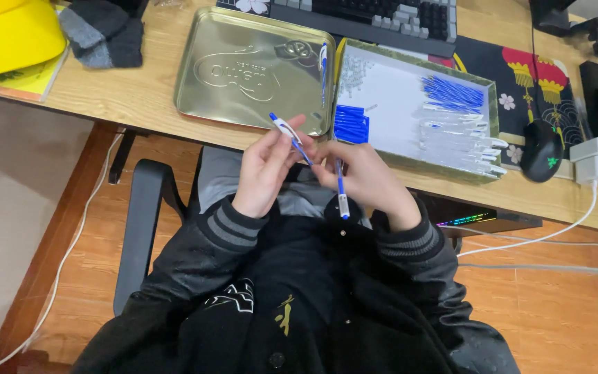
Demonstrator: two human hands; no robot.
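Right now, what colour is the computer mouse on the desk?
The computer mouse is black with a small green mark; the head view shows it at right.

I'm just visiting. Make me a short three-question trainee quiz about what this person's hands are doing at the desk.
1. True or false: the left hand holds a pen part with a white top.
2. What does the right hand hold: A) the mouse, B) a blue and white pen piece, C) nothing?
3. Which lies nearer the hands: the gold metal tin lid or the keyboard?

Key: 1 true. 2 B. 3 the gold metal tin lid.
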